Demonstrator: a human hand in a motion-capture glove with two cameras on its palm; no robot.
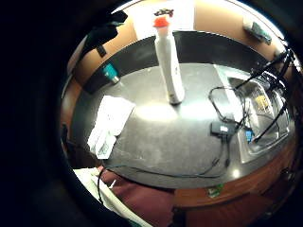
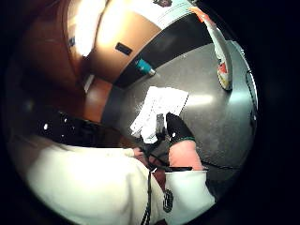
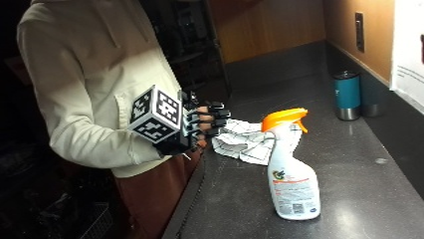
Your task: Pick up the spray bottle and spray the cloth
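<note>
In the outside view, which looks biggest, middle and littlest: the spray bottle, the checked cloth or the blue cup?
1. spray bottle, though it stands nearest the camera, which helps.
2. checked cloth, partly hidden behind the bottle.
3. blue cup, farthest back, so its true size is unsure.

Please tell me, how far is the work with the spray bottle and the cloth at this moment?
Nothing looks done yet. The spray bottle stands upright on the dark counter, untouched. The checked cloth lies crumpled on the counter behind it. The gloved right hand is raised at the counter's edge beside the cloth, fingers loosely curled, holding nothing. Reaching for the bottle, lifting it and spraying the cloth are all left.
</note>
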